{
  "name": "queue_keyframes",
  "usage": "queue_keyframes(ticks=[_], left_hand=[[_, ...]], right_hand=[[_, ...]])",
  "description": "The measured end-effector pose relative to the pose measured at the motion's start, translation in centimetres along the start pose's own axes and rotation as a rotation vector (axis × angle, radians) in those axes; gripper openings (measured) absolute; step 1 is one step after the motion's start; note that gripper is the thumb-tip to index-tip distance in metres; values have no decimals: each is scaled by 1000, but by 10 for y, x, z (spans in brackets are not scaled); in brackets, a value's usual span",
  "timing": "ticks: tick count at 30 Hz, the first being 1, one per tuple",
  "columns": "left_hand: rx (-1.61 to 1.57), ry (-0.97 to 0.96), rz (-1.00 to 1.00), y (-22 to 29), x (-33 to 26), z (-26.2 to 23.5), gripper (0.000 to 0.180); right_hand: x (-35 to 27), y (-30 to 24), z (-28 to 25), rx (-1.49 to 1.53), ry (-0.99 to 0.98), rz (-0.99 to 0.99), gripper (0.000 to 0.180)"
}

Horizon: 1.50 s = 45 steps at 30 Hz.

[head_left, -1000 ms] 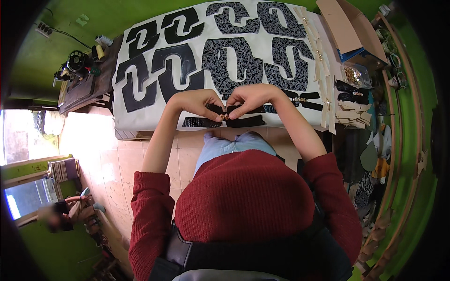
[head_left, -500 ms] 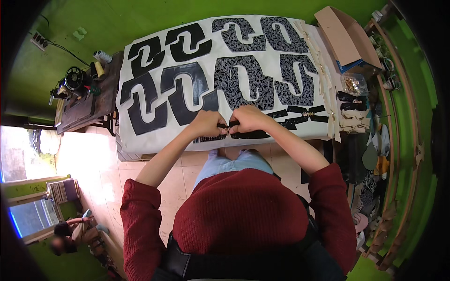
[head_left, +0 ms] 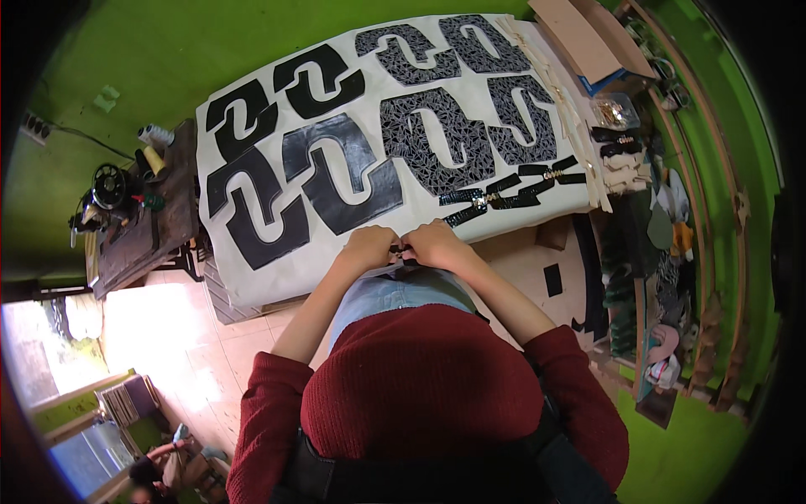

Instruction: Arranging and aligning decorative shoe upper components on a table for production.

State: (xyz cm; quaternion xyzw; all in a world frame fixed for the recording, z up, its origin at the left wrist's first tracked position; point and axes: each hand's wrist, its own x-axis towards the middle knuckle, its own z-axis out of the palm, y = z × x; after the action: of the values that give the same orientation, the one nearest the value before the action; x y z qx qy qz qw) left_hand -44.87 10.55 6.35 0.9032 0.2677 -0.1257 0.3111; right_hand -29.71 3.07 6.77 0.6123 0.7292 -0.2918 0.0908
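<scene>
Small black strap piece (head_left: 401,252), seen from the head view, sits pinched between the person's two bare hands, over the near edge of the white-covered table (head_left: 525,217) and close to the waist. The left hand (head_left: 370,246) is curled nearly closed, thumb and fingertips gripping one side of it; the right hand (head_left: 436,244) is folded likewise on the other side, the two sets of fingertips almost meeting. Much of the piece is hidden by the fingers, so its full shape cannot be told.

Just beyond the right hand lie crossed, glossy black straps with shiny ornaments at their middles (head_left: 459,198). Farther across the cover are curved, smooth black panels with S-shaped cut-outs (head_left: 290,244) on the left, and similar black panels patterned with pale lines (head_left: 403,126) toward the right. Narrow beige strips (head_left: 579,134) run along the right side. Near the far right corner stands an open brown cardboard box (head_left: 579,29); left of the table is a dark sewing machine (head_left: 111,186).
</scene>
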Motion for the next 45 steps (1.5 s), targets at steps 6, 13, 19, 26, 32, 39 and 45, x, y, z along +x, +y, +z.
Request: queue_keyframes(ticks=[6, 13, 19, 26, 32, 39, 45], left_hand=[[61, 4, -40, 2, -13, 4, 20], [25, 93, -31, 0, -15, 11, 18], [-273, 58, -25, -32, -9, 8, 24], [-458, 53, 133, -49, 6, -2, 26], [-498, 182, 156, -46, 24, -4, 28], [-204, 205, 25, -30, 48, 3, 28], [-164, 240, -44, -16, 38, 8, 31]], right_hand=[[-11, -12, 16, 114, 207, 11, 24], [-14, -5, 14, 149, 275, 44, 31], [-7, 59, 15, 380, 276, 98, 31], [-3, 65, 42, 1064, 406, -14, 21], [-3, 75, 36, 855, 595, 235, 24], [-3, 74, 53, 763, 960, 265, 29], [-10, 57, 58, 519, 1073, 242, 26]])
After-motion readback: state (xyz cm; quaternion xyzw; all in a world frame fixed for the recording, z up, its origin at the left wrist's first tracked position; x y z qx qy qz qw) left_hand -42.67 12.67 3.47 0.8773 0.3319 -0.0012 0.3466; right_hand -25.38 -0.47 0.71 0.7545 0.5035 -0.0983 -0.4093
